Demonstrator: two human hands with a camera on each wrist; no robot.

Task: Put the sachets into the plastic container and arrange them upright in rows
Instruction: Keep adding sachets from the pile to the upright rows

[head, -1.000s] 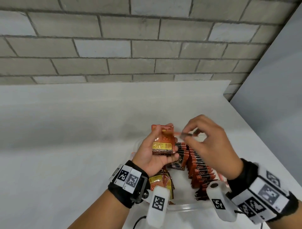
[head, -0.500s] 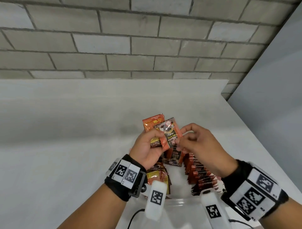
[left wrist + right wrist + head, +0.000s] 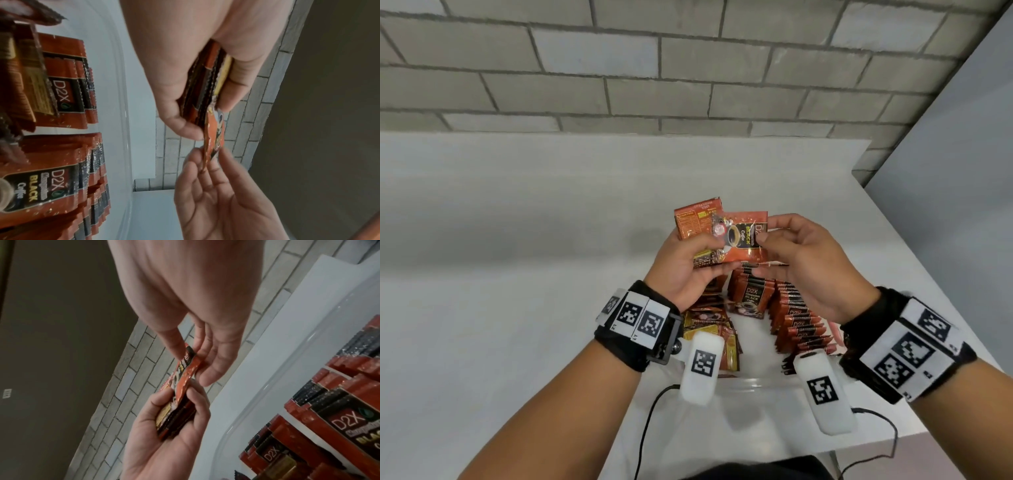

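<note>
A: Where do things stand with the sachets?

B: Well along, I'd judge. The plastic container sits on the white desk just in front of the person, and it already holds a long row of sachets standing on edge along its right side, packed close together. A second row stands in the middle, its front sachet facing the camera.

A: And the left side of the container?

B: Less tidy. A cluster of sachets sits there below the left wrist, some lying flat or leaning rather than upright. The wrist hides part of it, so I cannot tell how many.

A: What are the hands doing?

B: Both are raised above the far end of the container. The left hand has its fingers curled round a small stack of sachets, thumb across the front. The right hand pinches a single sachet by its edge between thumb and fingertips; that sachet also touches the stack at its other side, under the left thumb. The wrist views show the same: one sachet bridging the two hands, the rest clamped in the left.

A: So what is left?

B: The handful in the left hand is not yet in the container, and the loose cluster on the left looks to need standing up into a proper row. I see no sachets lying on the desk outside the container.
</note>
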